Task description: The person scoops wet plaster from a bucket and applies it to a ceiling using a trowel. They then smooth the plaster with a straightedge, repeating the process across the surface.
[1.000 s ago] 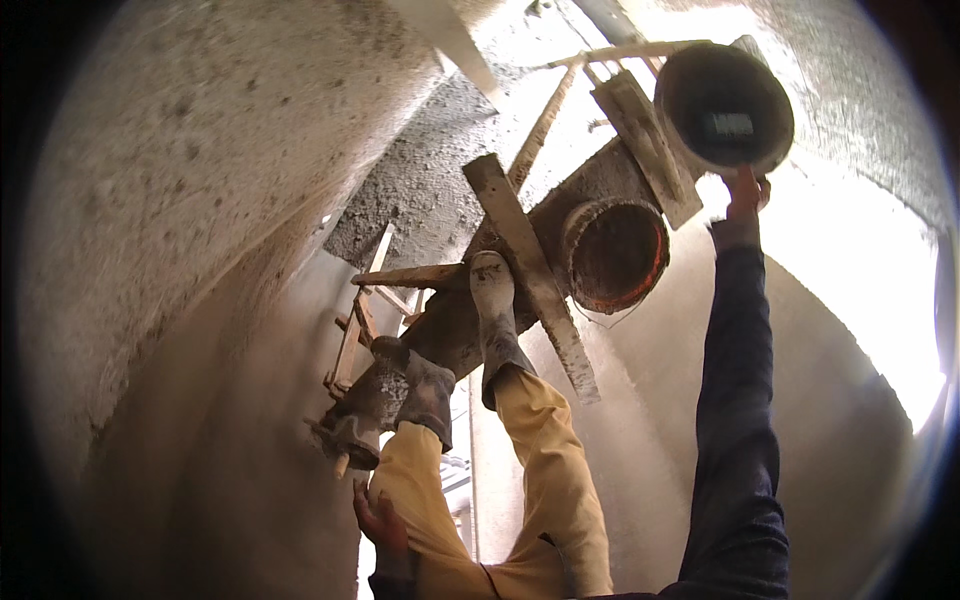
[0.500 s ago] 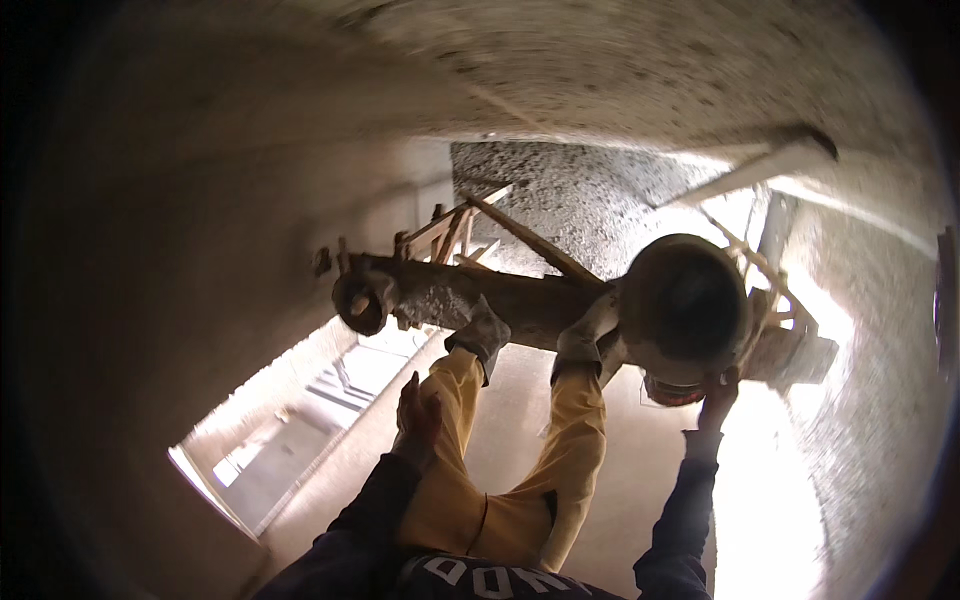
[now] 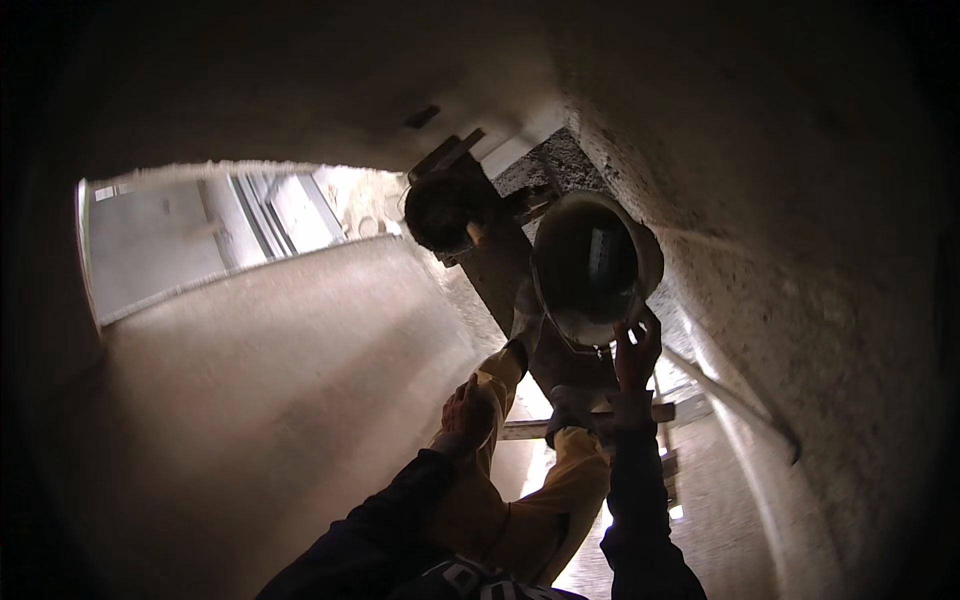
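Observation:
My right hand [image 3: 638,350] grips the near right rim of a large round bucket [image 3: 648,250]. The bucket's dark inside shows a pale reflection, and its contents are hard to make out. My left hand [image 3: 466,412] is beside my left leg, holding nothing, its fingers loosely bent and apart. Under the bucket and my feet runs a dark plank [image 3: 492,282]. Toward its far left end is a smaller dark round container [image 3: 440,212], with a short light-brown piece [image 3: 474,233] at its edge.
A rough wall [image 3: 800,260] rises on the right, with a pole [image 3: 740,402] slanting beside it. On the left a smooth wall [image 3: 290,350] has a bright opening [image 3: 160,235]. Wooden crosspieces [image 3: 525,430] show below the plank.
My view has swung round, so the plank now slants and the bright opening sits higher. My right hand stays at the bucket's rim. The left hand is still near my left leg.

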A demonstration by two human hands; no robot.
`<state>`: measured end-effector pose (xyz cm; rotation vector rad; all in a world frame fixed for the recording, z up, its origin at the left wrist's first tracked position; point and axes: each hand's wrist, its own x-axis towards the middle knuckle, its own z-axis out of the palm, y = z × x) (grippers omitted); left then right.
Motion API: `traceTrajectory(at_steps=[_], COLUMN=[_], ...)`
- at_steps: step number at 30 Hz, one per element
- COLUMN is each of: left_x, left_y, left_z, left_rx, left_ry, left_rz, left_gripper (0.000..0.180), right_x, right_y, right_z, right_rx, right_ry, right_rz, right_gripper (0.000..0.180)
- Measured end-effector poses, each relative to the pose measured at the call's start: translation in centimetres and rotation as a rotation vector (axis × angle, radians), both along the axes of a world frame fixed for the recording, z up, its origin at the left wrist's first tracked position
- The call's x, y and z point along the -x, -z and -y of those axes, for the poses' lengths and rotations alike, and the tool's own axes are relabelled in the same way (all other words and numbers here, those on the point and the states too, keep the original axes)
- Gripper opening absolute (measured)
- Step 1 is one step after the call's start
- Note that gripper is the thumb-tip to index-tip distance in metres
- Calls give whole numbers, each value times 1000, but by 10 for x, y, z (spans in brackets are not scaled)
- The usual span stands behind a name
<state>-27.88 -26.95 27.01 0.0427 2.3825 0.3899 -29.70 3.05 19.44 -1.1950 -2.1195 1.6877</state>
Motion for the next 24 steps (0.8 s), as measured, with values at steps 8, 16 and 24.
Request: traceTrajectory(at_steps=[8, 16, 24], left_x=[1, 1, 17], left_y=[0, -2, -16], left_z=[11, 7, 1], left_rx=[-90, -216, -187], left_ry=[-361, -622, -795], left_rz=[48, 62, 41], left_gripper=[63, 65, 58], right_x=[203, 288, 293], right_y=[14, 44, 28], right_z=[55, 161, 206], right_rx=[-473, -747, -769], right_ry=[-578, -812, -968], right_rz=[-141, 10, 225], right_gripper=[42, 29, 32])
